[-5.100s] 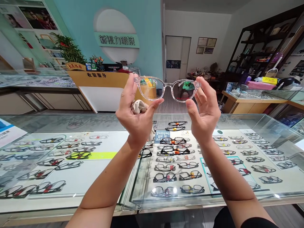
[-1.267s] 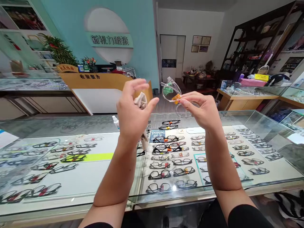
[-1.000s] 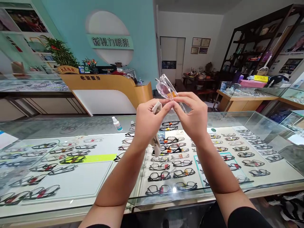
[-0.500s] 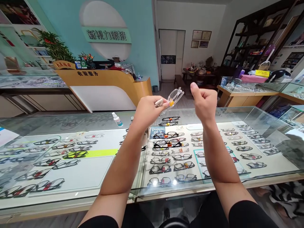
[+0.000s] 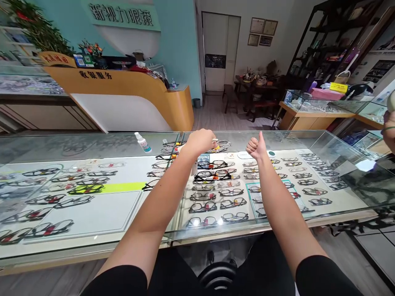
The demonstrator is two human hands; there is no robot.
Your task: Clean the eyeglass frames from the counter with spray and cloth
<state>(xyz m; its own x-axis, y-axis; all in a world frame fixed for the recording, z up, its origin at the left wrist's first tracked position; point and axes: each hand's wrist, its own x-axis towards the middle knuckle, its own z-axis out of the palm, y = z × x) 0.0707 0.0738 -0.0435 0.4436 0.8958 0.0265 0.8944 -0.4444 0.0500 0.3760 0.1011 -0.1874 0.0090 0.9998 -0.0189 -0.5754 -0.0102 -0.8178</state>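
My left hand [image 5: 201,142] is closed over the far part of the glass counter, its back toward me. Clear-framed eyeglasses [image 5: 224,145] with a yellow tag jut out at its right side, low over the counter top. A small white piece [image 5: 214,140] pokes out by the fingers; its kind I cannot make out. The fingertips are mostly hidden. My right hand [image 5: 255,148] makes a fist with the thumb pointing up, holding nothing, above the counter. Near the left forearm lie dark eyeglasses [image 5: 212,175] with a red tag.
The glass display counter [image 5: 101,242] spans the view, with rows of eyeglasses inside. A white spray bottle [image 5: 143,143] stands on its glass at the left back. Behind are a wooden cashier desk [image 5: 179,109] and another showcase [image 5: 308,115]. Another person's hand [image 5: 389,127] shows at the right edge.
The view has tipped downward. My left hand has lowered the clear eyeglasses from mid-air toward the counter top. My right fist has moved down and away from me, thumb still up.
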